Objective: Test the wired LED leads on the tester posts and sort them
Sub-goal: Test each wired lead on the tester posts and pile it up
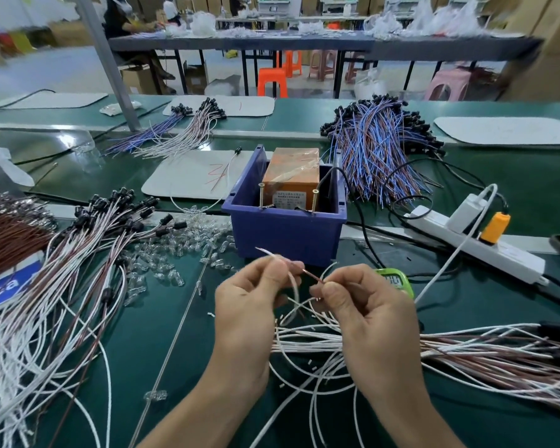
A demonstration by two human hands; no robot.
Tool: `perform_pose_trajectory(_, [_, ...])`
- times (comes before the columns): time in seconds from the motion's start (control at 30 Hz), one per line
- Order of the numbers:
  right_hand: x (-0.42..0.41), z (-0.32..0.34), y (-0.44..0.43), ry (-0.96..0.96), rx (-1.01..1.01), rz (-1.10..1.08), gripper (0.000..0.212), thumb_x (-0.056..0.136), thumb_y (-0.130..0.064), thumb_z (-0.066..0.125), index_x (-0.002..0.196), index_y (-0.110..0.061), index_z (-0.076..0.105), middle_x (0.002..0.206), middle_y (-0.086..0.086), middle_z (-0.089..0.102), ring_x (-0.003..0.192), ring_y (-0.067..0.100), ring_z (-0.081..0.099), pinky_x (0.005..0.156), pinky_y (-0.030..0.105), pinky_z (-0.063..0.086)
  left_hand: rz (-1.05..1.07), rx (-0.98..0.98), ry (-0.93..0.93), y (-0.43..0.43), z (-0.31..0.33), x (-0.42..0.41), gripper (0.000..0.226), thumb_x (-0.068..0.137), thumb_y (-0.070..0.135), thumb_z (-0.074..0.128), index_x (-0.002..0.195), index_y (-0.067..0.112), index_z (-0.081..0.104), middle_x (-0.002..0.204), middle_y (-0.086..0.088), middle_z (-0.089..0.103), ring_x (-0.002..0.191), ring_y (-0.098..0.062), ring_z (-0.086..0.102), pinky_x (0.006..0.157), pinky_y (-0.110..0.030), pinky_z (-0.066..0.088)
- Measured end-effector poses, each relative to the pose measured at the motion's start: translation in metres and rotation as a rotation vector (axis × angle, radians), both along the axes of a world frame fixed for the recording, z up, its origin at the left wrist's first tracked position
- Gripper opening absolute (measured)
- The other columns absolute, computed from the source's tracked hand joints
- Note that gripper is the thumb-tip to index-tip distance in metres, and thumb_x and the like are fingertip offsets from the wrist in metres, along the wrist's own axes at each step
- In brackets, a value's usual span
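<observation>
At lower centre, a thin, pliant white-and-brown insulated lead (311, 275) is being pinched by the left hand (251, 299) and the right hand (366, 308).

Bare left hand (251, 305), right hand (366, 312)

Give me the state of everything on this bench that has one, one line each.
left hand, pinching the held lead by its white wire.
right hand, pinching its brown wire.
held lead, ends raised, clear of the posts.
tester posts, upright, nothing touching them.
blue bin, upright, tester box inside.
power strip, orange plug and white adapter inserted.
</observation>
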State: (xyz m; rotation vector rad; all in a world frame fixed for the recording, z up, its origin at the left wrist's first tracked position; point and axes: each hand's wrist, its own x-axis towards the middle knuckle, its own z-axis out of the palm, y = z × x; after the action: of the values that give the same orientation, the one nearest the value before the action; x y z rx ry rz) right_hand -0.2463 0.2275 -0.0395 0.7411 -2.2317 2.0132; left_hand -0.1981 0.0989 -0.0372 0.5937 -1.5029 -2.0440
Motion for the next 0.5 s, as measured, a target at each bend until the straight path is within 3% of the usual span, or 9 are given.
perform_pose_trajectory(0.1, [-0.007,0.012,0.007,0.079,0.071,-0.065,0.022,0.095,-0.012,0.068,0.084,-0.031,0.067,0.071,-0.008,0.073,0.049,0.007,0.058,0.046,0.020,0.045,0.068,0.080,-0.053,-0.024,0.013,-0.004,0.022,0.104,0.020,0.055,0.086,0.016,0.066,0.069,-0.005,0.074,0.058,-0.019,0.069,0.053,-0.023,0.056])
perform_pose_trajectory(0.2, [-0.021,0.030,0.011,0.206,0.164,-0.113,0.022,0.094,-0.013,0.069,0.084,-0.032,0.065,0.069,-0.012,0.071,0.051,0.014,0.059,0.048,0.025,0.046,0.103,-0.029,-0.184,-0.045,0.019,-0.014,0.029,0.099,0.019,0.064,0.072,0.015,0.072,0.052,-0.001,0.057,0.043,-0.013,0.043,0.039,-0.021,0.038])
perform_pose_trajectory(0.3, [-0.035,0.043,0.007,0.246,0.237,-0.113,0.014,0.092,-0.021,0.070,0.081,-0.029,0.066,0.063,-0.008,0.069,0.050,0.017,0.057,0.053,0.033,0.046,0.194,-0.356,-0.328,-0.054,0.021,-0.024,0.020,0.090,0.031,0.072,0.070,0.030,0.075,0.046,0.008,0.054,0.039,-0.010,0.039,0.042,-0.025,0.034])
perform_pose_trajectory(0.4, [-0.047,0.052,-0.001,0.254,0.284,-0.102,0.011,0.088,-0.027,0.073,0.080,-0.029,0.066,0.059,-0.004,0.067,0.049,0.020,0.056,0.056,0.039,0.046,0.267,-0.560,-0.348,-0.054,0.026,-0.027,0.018,0.088,0.035,0.065,0.080,0.050,0.070,0.049,0.015,0.059,0.043,-0.004,0.048,0.043,-0.016,0.036])
perform_pose_trajectory(0.5, [-0.058,0.059,-0.007,0.276,0.322,-0.076,0.014,0.086,-0.029,0.074,0.075,-0.030,0.066,0.057,-0.008,0.066,0.045,0.014,0.053,0.049,0.029,0.045,0.294,-0.622,-0.320,-0.055,0.023,-0.029,0.019,0.094,0.031,0.061,0.082,0.043,0.068,0.052,0.014,0.060,0.043,-0.007,0.046,0.047,-0.027,0.040])
